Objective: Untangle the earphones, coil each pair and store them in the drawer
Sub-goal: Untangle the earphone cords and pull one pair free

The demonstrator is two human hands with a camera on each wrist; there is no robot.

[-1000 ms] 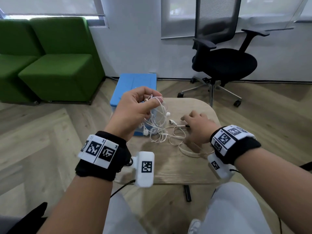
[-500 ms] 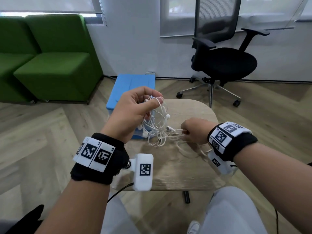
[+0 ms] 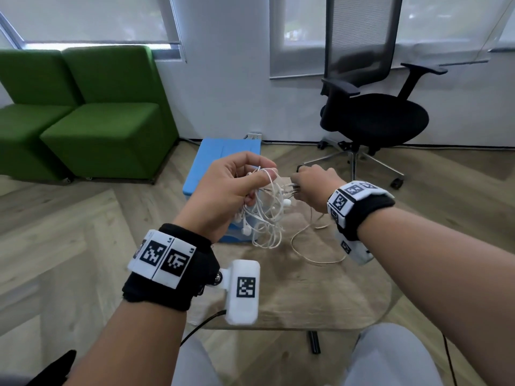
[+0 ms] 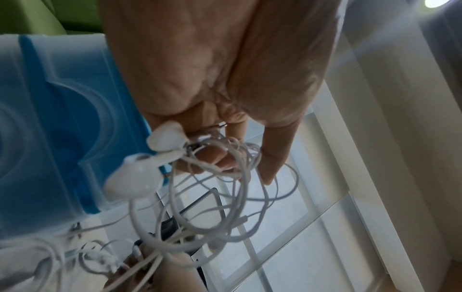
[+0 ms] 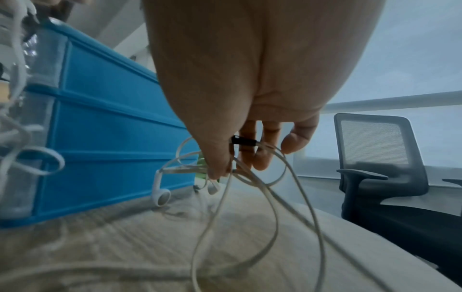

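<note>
While both hands hold tangled white wired earphones (image 3: pixel 267 215) above the wooden tabletop (image 3: pixel 320 288)
Left hand (image 3: pixel 223 193) grips the bunch; right hand (image 3: pixel 315 185) pinches cords beside it; wristband markers unreadable.

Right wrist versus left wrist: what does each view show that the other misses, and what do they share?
Only the right wrist view shows the right hand pinching cords beside a small black piece, cord loops hanging down to the table, and the chair's armrests.

Only the left wrist view shows the left hand gripping the main tangle, with two earbuds dangling at its fingers.

Both show white earphone cords, the blue drawer unit close by, and the chair's mesh back.
</note>
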